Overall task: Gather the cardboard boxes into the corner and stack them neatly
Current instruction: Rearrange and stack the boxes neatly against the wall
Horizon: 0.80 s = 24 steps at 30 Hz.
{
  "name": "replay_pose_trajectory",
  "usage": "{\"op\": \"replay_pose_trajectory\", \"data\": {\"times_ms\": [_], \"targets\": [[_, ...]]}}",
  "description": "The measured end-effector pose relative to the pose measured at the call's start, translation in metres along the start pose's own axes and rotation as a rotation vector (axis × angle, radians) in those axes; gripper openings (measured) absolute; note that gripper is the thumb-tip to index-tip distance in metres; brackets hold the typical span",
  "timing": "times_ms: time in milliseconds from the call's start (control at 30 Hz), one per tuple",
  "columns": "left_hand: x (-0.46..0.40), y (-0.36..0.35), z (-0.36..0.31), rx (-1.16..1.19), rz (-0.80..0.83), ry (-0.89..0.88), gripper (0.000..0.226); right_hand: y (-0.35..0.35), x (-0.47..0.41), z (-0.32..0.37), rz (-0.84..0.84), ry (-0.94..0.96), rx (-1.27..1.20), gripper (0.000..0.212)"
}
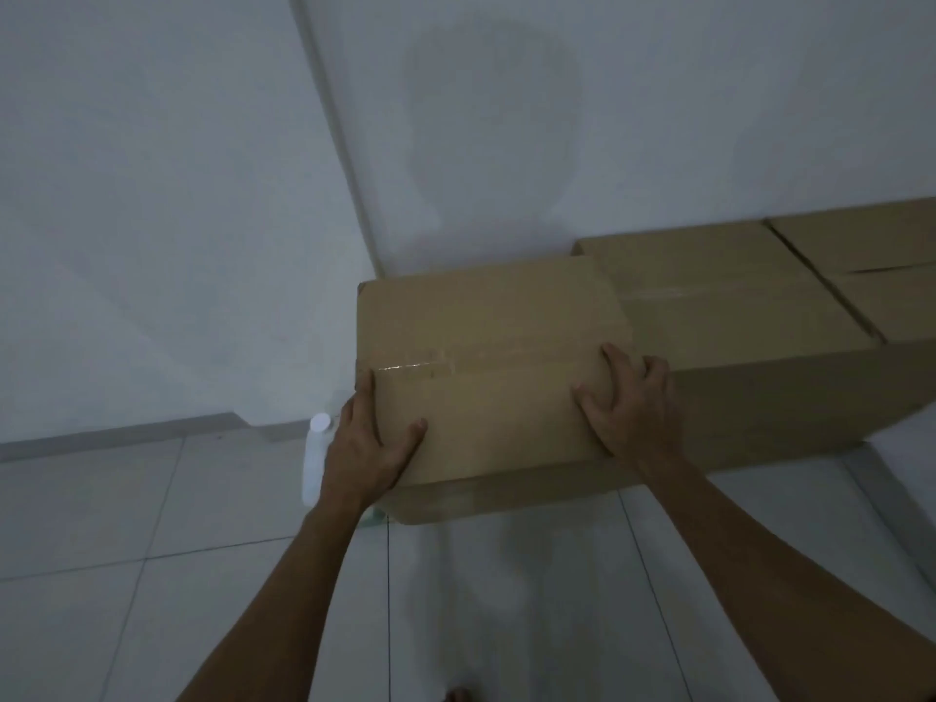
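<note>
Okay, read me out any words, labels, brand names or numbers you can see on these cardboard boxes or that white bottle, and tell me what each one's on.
None can be read.
Held box: plain cardboard and clear tape, no print visible.
Boxes beside it: no print visible.
White bottle: no label legible, mostly hidden behind the left hand.

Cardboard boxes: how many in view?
3. One box is held in the corner by the left hand and right hand; a second box sits just right; a third box is cut off at frame edge. More may be hidden.
</note>
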<state>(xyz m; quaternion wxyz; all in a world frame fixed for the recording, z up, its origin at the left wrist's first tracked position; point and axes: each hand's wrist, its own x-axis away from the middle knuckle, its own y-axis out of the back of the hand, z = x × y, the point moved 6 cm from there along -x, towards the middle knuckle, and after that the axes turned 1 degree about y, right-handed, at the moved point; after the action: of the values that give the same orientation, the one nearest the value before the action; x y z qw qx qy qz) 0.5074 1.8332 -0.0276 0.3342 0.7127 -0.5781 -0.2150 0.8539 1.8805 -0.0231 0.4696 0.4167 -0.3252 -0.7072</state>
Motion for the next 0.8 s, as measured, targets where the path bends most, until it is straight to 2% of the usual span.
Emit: {"op": "replay_pose_trajectory", "data": {"times_ms": [167,267,433,800], "targets": [[-0.057,-0.03,0.015,0.085,0.091,-0.065,0.098,-0.052,-0.042,0.001,0.06,0.128,0.177,0.063],[-0.068,-0.039,0.016,0.096,0.022,-0.093,0.091,-0.066,-0.041,0.0,0.068,0.165,0.27,0.058],[-0.069,-0.043,0.018,0.097,-0.041,-0.118,0.076,-0.065,-0.044,-0.006,0.004,0.143,0.279,0.053],[-0.074,-0.044,0.02,0.066,0.009,-0.211,0.08,-0.062,-0.039,-0.009,-0.046,0.116,0.231,0.058]]}}
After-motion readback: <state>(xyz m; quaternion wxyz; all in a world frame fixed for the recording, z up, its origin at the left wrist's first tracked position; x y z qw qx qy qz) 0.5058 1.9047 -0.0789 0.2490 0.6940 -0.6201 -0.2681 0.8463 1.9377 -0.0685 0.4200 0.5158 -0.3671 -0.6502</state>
